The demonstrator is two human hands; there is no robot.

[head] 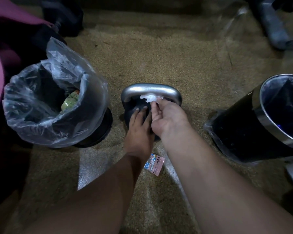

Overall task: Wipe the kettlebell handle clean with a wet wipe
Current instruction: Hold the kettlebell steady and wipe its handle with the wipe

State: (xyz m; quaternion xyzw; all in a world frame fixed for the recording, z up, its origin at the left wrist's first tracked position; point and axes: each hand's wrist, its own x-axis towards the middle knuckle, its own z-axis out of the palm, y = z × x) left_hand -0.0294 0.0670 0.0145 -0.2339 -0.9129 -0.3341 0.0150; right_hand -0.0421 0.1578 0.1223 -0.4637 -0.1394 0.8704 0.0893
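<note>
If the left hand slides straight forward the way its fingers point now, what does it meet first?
Probably the kettlebell handle. The left hand lies flat on the kettlebell body, fingers pointing at the handle, near the wipe the right hand pinches. Depth is unclear; they might slip under it.

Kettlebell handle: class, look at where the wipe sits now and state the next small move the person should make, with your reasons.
Probably slide the wet wipe sideways along the handle. The right hand pinches it against the middle of the bar, so the wipe covers only that part and the curved ends remain to be wiped. The left hand rests on the kettlebell body, apparently steadying it.
</note>
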